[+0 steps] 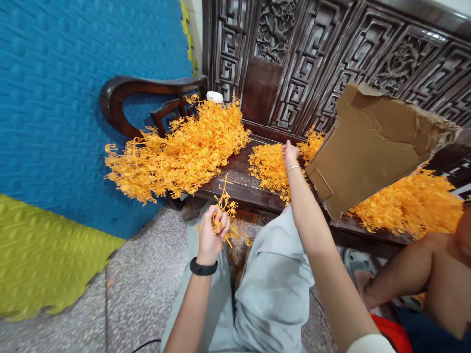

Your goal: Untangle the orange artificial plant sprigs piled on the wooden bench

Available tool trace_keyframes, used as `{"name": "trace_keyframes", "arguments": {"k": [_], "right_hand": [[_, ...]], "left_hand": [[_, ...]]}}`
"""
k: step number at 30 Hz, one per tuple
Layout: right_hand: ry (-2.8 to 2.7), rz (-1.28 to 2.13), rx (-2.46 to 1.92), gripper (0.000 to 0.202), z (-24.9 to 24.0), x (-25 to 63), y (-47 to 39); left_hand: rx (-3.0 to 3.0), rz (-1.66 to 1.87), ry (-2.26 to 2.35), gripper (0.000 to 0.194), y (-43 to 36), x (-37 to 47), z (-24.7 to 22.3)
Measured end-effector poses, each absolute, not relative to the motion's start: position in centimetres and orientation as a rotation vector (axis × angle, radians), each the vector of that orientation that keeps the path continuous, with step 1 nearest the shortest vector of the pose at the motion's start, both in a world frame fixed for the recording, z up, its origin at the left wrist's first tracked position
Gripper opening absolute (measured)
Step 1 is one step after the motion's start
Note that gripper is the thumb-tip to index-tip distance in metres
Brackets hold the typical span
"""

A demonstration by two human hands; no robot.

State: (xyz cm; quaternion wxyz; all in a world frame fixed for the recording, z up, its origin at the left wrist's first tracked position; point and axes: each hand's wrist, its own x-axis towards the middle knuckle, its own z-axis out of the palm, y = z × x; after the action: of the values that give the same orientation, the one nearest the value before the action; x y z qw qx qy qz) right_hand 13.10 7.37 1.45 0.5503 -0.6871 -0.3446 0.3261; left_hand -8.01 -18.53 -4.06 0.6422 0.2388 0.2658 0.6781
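Observation:
My left hand (pixel 214 228) is closed around an orange plastic sprig (pixel 225 203), a thin branching piece that sticks up past the fingers above my lap. Reaching forward over the bench, my right hand (pixel 290 153) is at the edge of a small heap of orange sprigs (pixel 270 166). Its fingers are partly turned away, and whether they grip a piece cannot be made out. A larger pile of orange sprigs (pixel 184 152) lies to the left, spilling towards the bench's armrest.
A cardboard sheet (pixel 375 142) leans upright on the dark wooden bench (pixel 243 184), right of my arm. Beyond it lies another orange pile (pixel 412 201), near another person's bare arm (pixel 405 269). A white container (pixel 214 97) stands behind the left pile. Blue mats (pixel 73 98) line the left side.

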Motion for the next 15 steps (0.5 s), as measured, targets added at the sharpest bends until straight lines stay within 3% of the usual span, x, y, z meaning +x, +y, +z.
{"name": "trace_keyframes", "arguments": {"k": [5, 15], "right_hand": [[-0.625, 0.829, -1.612, 0.014, 1.5, 15.2, 7.4], [-0.813, 0.935, -1.55, 0.007, 3.2, 14.8, 4.4]], "left_hand": [[0.518, 1.547, 0.611, 0.038, -18.3, -8.3, -4.2], [0.505, 1.511, 0.569, 0.039, -18.2, -7.8, -4.5]]}}
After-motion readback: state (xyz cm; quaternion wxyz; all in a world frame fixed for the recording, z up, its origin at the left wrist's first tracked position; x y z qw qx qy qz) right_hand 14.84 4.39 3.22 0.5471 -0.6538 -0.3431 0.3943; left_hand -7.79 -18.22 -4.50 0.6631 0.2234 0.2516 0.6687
